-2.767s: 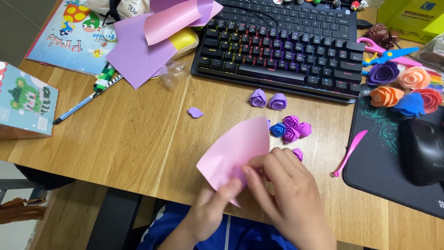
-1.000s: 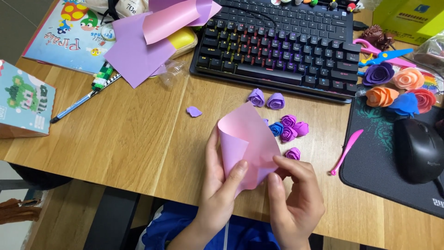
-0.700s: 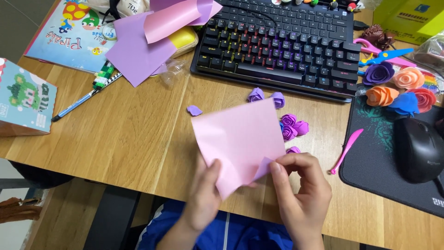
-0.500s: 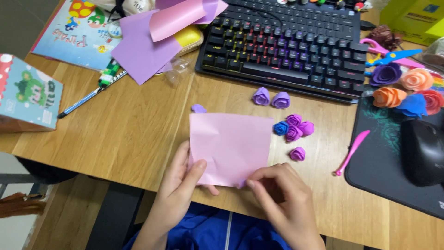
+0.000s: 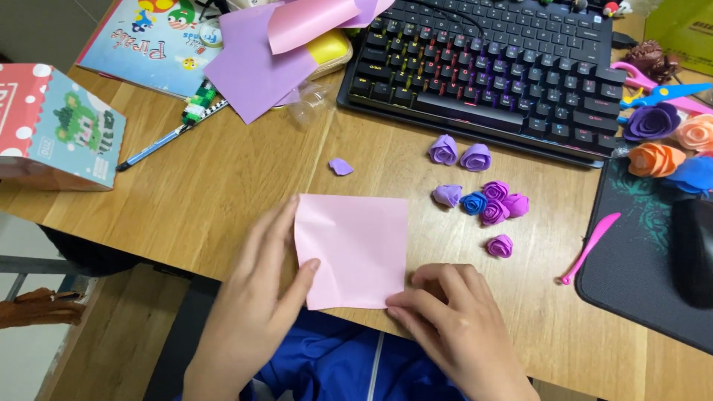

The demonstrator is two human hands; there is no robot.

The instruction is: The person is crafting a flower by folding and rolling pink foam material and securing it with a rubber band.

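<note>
- Far left: a red and teal carton [image 5: 56,126] with white dots stands at the edge of the wooden desk [image 5: 200,193].
- Beside it: a blue pencil [image 5: 160,141] lies on the desk, below a children's picture book [image 5: 145,33].
- Upper centre-left: a purple paper sheet [image 5: 252,70] lies under a curled pink sheet [image 5: 312,18], both partly over a yellow object [image 5: 330,48].
- Left hand [image 5: 256,297]: flat and unclenched, fingers pressing the left edge of the pink square paper [image 5: 355,249], thumb on its lower left part.
- The pink square paper lies flat on the desk near the front edge, between the 2 hands.
- A small purple paper scrap [image 5: 341,167] lies just above it, apart.
- Right hand [image 5: 453,319]: fingers bent, fingertips pinching the paper's lower right corner.
- Right of the paper: 6 purple paper roses and 1 blue rose [image 5: 473,203], in a loose cluster below the black keyboard [image 5: 483,67].
- Further right: a pink plastic tool [image 5: 590,245] overlaps the edge of the dark mouse mat [image 5: 631,245].
- Far right: a black mouse [image 5: 694,249]; larger orange, purple and blue roses sit above it.
</note>
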